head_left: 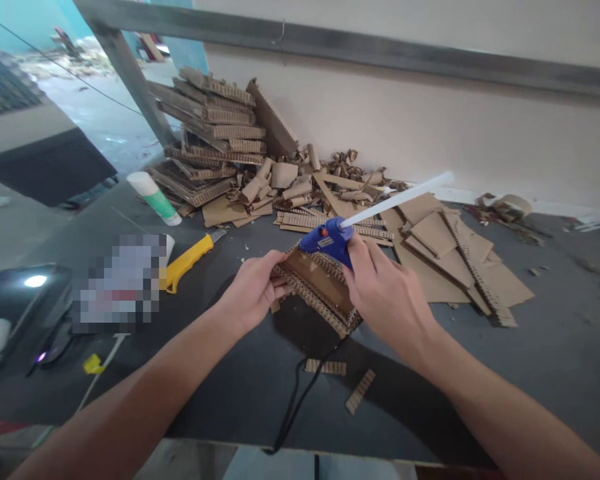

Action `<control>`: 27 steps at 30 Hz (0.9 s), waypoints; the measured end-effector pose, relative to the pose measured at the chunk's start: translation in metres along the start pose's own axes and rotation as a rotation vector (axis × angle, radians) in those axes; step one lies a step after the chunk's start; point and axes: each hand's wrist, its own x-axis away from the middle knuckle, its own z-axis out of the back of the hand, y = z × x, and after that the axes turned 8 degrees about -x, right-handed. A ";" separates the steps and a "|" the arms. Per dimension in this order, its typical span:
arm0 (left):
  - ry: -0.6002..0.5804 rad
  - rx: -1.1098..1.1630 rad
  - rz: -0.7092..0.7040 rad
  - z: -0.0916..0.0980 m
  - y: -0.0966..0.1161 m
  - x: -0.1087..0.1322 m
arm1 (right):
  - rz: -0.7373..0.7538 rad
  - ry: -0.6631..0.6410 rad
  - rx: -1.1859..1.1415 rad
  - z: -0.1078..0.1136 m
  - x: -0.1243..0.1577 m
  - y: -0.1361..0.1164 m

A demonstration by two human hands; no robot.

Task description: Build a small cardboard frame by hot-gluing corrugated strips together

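Observation:
My left hand point(255, 287) grips the left corner of a shallow cardboard tray point(325, 283) with corrugated edge strips, tilted above the table. In my right hand point(387, 293) is a blue glue gun point(333, 241), a long white glue stick jutting from its back end. The gun's nozzle points down at the tray's far left corner, close to my left fingertips; whether it touches is hard to see. A black cord point(290, 407) runs from below the tray to the table's front edge. Two short corrugated strips point(326, 367) lie beneath on the dark table point(220, 400).
Stacked cardboard trays point(225, 130) rise at the back left beside curled scraps point(290, 183). Flat cardboard pieces point(440, 247) lie at right. To the left are a yellow utility knife point(187, 263), a white-green tube point(154, 198) and a yellow bit point(94, 364).

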 end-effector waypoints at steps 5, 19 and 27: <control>-0.002 -0.041 0.005 0.003 0.000 -0.002 | 0.052 0.021 0.030 -0.001 0.002 -0.004; -0.026 -0.077 0.004 0.006 -0.004 -0.006 | 0.132 0.167 0.108 -0.001 0.003 -0.011; -0.031 -0.085 0.011 0.008 -0.005 -0.010 | -0.002 0.181 0.063 0.006 0.002 -0.004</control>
